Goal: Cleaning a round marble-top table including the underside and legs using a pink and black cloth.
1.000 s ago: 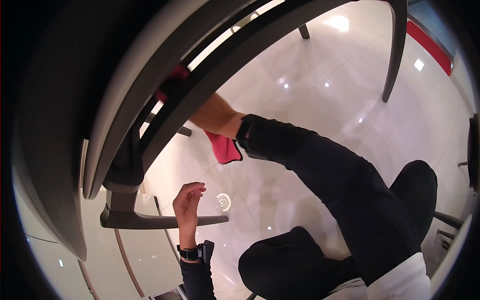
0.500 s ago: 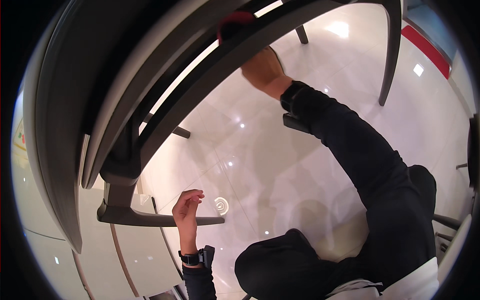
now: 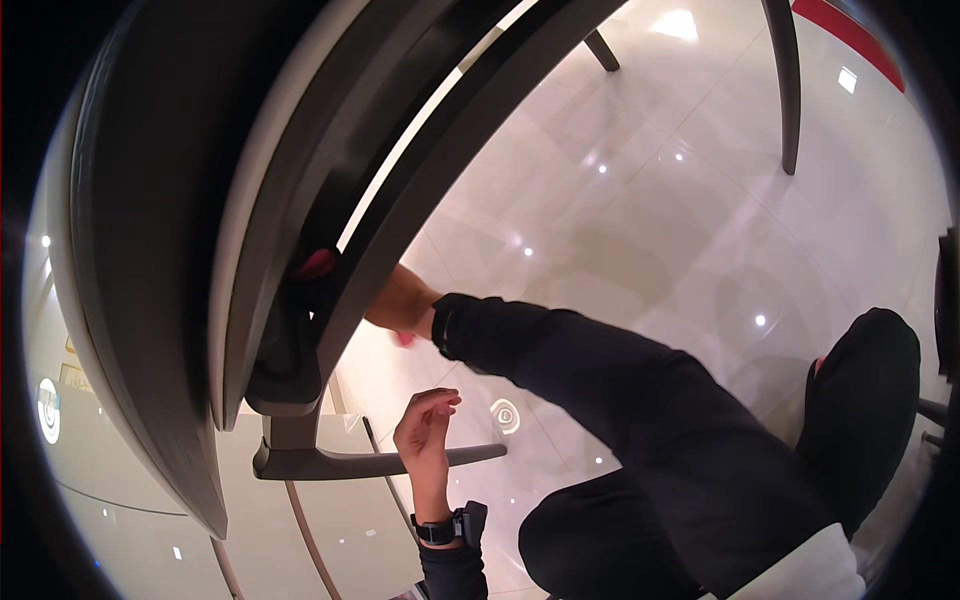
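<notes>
My right hand (image 3: 402, 298) reaches across to the dark rail (image 3: 455, 160) of a large piece of furniture, and its fingers go out of sight behind the rail. A red cloth (image 3: 316, 264) shows on the rail's far side, and a blurred bit of red also peeks out below my hand. The fingers appear closed on this cloth. My left hand (image 3: 428, 430) is raised beside the dark foot bar (image 3: 360, 464), overlapping it from this view. Its fingers are loosely bent, the thumb near them, and nothing shows in it. A black strap with a small device (image 3: 452, 525) circles that wrist.
The furniture's broad dark curved panel (image 3: 150, 250) fills the left side. Thin dark legs (image 3: 785, 90) stand on the glossy pale floor (image 3: 620, 240). Pale panels with brown strips (image 3: 310, 530) lie at lower left. My dark-clad knees (image 3: 870, 390) are at the lower right.
My right hand has slid along the rail toward the near left, and the red cloth has moved with it. The whole view has shifted slightly; my left hand keeps its bent shape.
</notes>
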Demonstrator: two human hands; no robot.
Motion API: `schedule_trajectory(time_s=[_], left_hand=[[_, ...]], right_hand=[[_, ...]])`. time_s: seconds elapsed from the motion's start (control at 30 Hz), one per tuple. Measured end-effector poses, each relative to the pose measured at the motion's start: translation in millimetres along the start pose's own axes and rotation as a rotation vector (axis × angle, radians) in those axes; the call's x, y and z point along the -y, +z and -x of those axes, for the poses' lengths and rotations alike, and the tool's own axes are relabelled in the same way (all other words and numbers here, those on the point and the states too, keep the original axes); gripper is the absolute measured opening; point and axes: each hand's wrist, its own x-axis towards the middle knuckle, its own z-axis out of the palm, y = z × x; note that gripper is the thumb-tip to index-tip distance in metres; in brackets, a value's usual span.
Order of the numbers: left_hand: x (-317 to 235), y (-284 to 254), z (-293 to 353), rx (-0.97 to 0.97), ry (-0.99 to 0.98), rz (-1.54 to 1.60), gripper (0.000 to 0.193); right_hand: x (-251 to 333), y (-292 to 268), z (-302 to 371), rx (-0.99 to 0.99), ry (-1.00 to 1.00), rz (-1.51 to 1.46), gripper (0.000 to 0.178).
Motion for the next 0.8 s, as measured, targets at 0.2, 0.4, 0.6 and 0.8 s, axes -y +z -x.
schedule_trajectory(time_s=[0.2,0.4,0.6,0.8], left_hand=[[17.5,-7.9,10.4,-0.038,-0.070,0.025,0.015],[27.0,-6.7,4.4,0.061,-0.067,0.089,0.015],[27.9,-6.6,-0.2,0.059,-0.075,0.041,0.015],[42.6,-13.6,-7.0,0.077,-0.059,0.074,0.013]], right_hand=[[-73.5,-74.2,-19.9,-0.066,-0.215,0.421,0.022],[-111.4,-229.3,-41.6,0.109,-0.193,1.081,0.018],[-137.3,-250.8,-49.5,-0.147,-0.175,0.949,0.013],[-72.2,-135.1,-34.8,-0.053,-0.192,0.590,0.016]])
